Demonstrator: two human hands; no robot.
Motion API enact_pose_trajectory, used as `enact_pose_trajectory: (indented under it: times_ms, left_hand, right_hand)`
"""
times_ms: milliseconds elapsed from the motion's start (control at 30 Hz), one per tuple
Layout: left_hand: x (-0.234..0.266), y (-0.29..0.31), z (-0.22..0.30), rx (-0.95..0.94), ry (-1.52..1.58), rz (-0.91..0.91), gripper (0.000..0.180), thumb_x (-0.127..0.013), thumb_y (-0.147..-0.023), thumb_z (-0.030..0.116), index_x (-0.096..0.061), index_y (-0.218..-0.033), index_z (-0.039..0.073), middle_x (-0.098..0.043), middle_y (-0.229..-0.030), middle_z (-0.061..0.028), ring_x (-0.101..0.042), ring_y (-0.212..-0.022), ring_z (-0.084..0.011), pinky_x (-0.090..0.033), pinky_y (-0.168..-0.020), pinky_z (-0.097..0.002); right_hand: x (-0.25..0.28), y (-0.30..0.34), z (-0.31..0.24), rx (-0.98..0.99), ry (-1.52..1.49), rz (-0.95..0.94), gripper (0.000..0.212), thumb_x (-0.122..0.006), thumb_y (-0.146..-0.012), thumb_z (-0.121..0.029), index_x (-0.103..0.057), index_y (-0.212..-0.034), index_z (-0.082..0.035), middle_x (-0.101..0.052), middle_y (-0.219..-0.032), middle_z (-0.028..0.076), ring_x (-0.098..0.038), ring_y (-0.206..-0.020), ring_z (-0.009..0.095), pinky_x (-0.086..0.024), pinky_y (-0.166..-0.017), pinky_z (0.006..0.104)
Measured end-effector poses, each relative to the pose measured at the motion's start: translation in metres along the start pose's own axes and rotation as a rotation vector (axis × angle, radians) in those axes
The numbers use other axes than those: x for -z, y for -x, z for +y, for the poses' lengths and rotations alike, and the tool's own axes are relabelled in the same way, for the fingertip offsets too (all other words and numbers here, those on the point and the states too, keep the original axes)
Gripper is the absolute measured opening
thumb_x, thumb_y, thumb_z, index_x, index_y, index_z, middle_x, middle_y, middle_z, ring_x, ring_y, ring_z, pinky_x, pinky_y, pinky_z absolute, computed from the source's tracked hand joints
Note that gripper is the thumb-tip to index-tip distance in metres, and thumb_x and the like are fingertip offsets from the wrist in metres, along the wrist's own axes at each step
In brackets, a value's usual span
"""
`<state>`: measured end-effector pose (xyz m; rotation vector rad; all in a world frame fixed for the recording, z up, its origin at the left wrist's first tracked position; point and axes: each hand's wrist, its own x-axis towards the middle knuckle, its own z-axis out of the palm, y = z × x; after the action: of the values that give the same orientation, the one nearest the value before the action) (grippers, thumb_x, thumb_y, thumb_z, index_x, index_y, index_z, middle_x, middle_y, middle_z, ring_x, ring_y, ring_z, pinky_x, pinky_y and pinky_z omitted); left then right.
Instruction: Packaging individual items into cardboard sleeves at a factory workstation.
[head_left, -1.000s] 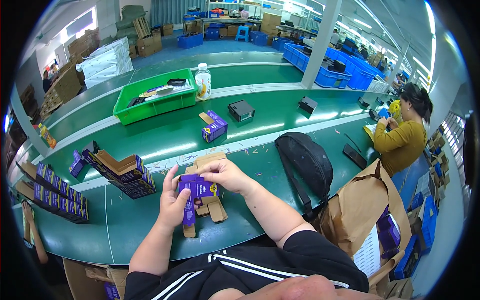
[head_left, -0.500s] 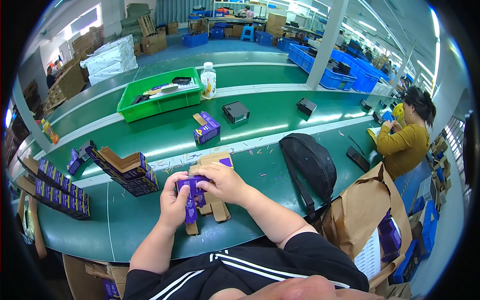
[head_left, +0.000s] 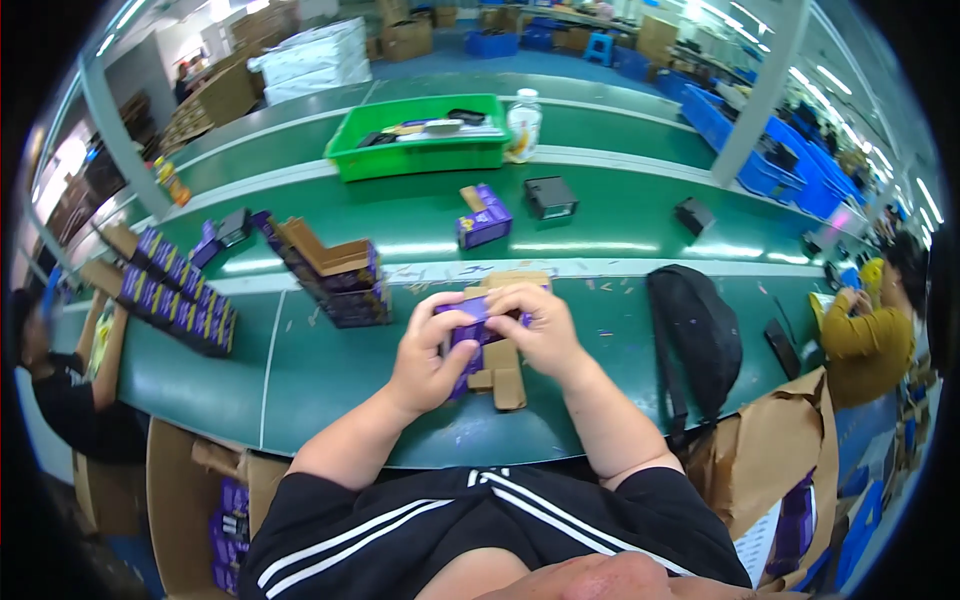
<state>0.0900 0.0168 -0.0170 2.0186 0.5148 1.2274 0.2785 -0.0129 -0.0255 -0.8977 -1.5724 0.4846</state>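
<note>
Between my hands is a small purple carton (head_left: 478, 312), held over the green bench. My left hand (head_left: 425, 357) is closed around its left side, with the thumb across the front. My right hand (head_left: 542, 332) pinches the carton's upper right part, its fingers bent and covering the end there. Flat brown and purple carton blanks (head_left: 508, 385) lie beneath and just right of it. To the left of my hands stands a stack of open purple cartons (head_left: 352, 300) with brown insides. How far the held carton is folded is partly hidden by my fingers.
Rows of purple boxes (head_left: 180, 300) stand at left, beside a person in black. Across the bench are a purple carton (head_left: 485, 217), black devices (head_left: 550, 197) and a green bin (head_left: 420, 158). A black bag (head_left: 695, 340) lies at right, above a brown paper-lined box (head_left: 760, 440).
The view has swung left, so everything sits further right in the picture. Both hands still hold the carton; my right fingers have drawn back from its top toward its right side.
</note>
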Motion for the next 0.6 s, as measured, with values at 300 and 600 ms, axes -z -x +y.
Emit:
enact_pose_trajectory:
  times_ms: [300, 600]
  left_hand:
    - [-0.004, -0.005, -0.013, 0.076, 0.325, 0.001, 0.041, -0.048, -0.092, 0.014, -0.04, -0.131, 0.005, -0.039, -0.139, -0.0201, -0.051, -0.114, -0.0284, -0.04, -0.098, -0.0352]
    - [-0.022, -0.005, -0.006, 0.477, 0.541, 0.098, 0.044, -0.042, -0.097, 0.018, -0.029, -0.139, 0.009, -0.037, -0.138, -0.0175, -0.056, -0.105, -0.0251, -0.052, -0.078, -0.0319]
  right_hand:
    - [0.043, -0.009, 0.004, -0.541, -0.423, -0.211, 0.018, -0.064, -0.085, -0.013, -0.06, -0.102, -0.007, -0.061, -0.084, 0.005, -0.054, -0.067, 0.011, -0.045, -0.061, 0.0204]
    - [0.175, 0.016, 0.126, -0.511, -0.721, 0.974, 0.021, -0.061, -0.09, -0.021, -0.057, -0.103, -0.005, -0.057, -0.078, 0.005, -0.055, -0.058, 0.012, -0.044, -0.048, 0.021]
